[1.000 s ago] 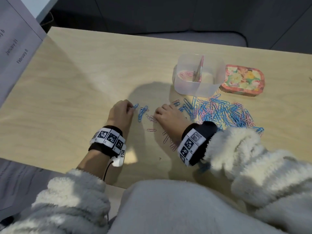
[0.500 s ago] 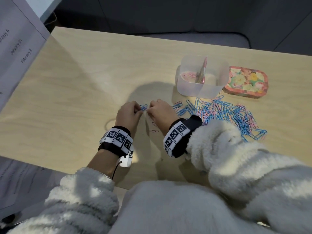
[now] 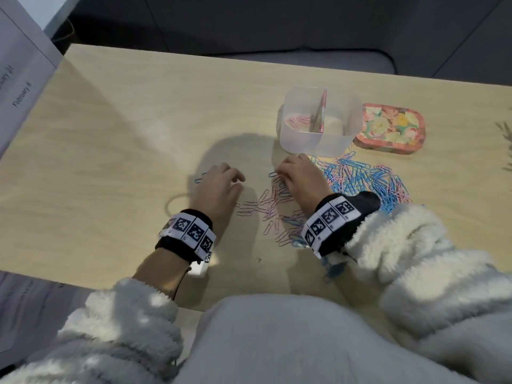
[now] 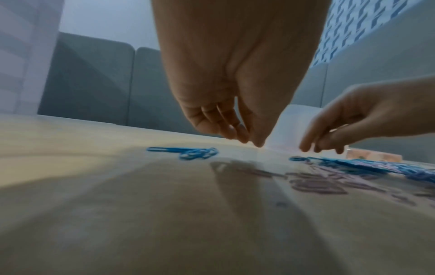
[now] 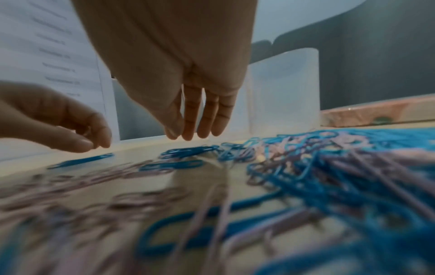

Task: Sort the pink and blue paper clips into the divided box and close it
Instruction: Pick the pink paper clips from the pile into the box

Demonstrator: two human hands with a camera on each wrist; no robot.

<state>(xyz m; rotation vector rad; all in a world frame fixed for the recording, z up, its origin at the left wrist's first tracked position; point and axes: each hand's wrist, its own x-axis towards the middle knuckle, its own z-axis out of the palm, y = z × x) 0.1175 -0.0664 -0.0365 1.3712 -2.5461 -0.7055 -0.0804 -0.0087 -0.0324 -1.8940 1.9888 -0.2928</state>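
The clear divided box stands open at the back, with a few pink clips in its left half. A mixed pile of pink and blue clips lies in front of it. Loose pink clips lie between my hands. My left hand hovers with relaxed fingers and holds nothing; a small group of blue clips lies just to its left. My right hand reaches down with straight fingers over blue clips at the pile's left edge, in front of the box.
The floral lid lies flat to the right of the box. A printed paper sheet overhangs the table's left corner. Bare tabletop stretches to the left. My fleece sleeves cover the near edge.
My hands met at the middle half a second ago and have now moved apart. The left went left, where blue clips now lie; the right went toward the pile.
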